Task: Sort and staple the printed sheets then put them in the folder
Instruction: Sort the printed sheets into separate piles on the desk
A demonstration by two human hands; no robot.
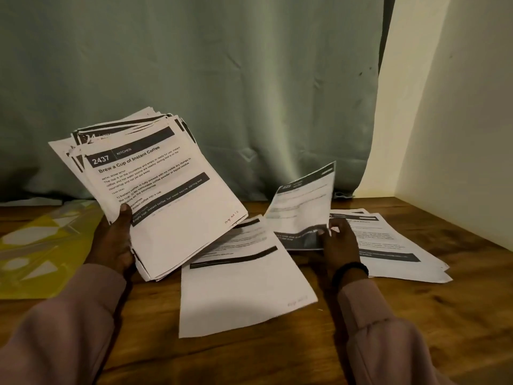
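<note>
We're seeing the left hand (112, 243) gripping the sheet stack (155, 195) by its lower edge, lifted; right hand (340, 245) pinching a single sheet (304, 201) above the worktop (458, 301); yellow folder (41, 245) lying far left.

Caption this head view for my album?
Left hand holds the paper stack; right hand lifts one sheet.

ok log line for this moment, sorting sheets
left hand: holds stack | right hand: pinches single sheet | folder: untouched

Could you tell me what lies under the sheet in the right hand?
Under the single sheet pinched by the right hand lies another pile of printed sheets on the table; their covered parts cannot be seen.
</note>
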